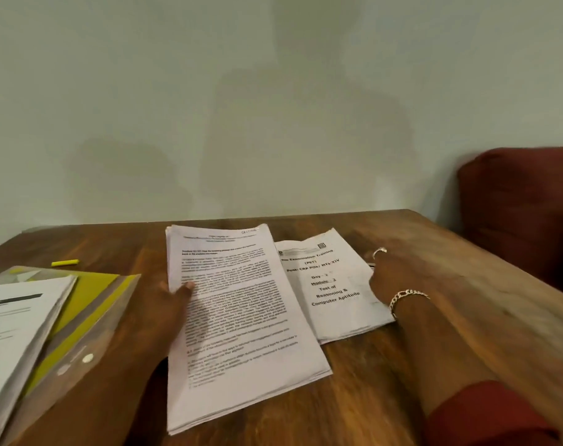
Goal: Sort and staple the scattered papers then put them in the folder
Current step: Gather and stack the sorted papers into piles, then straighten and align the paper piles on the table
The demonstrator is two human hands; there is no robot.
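Head view, looking down over a wooden bench (354, 397) against a pale wall.

Centre of the frame: a thick stack of printed pages (241, 317), lying flat and slightly fanned at the lower edge, dense text facing up. Left hand (172, 300) at the stack's left edge, thumb laid over the top sheet, remaining fingers hidden beneath the paper; grip closed on the edge of the stack.

Just right of centre, partly tucked under the stack: a second sheaf with a title page (335, 291) reading "Examination Training", "Test of Reasoning & Computer Aptitude". Right hand (381, 278) at that sheaf's right edge, touching it, a ring on one raised finger and a chain bracelet (407, 297) at the wrist; fingers mostly turned away from the camera, so grip state cannot be told. Dark red sleeve (486, 416) at the lower right of the frame.

Lower left of the frame: a translucent folder (90, 333) with yellow inside, lying open-side up, with another pile of printed sheets (16, 333) resting on it and running off the frame edge.

Upper left on the bench, apart from the folder: a small yellow highlighter (65, 263) lying flat.

Right edge of the frame: a dark red cushion or seat back (524, 214) beside the bench.
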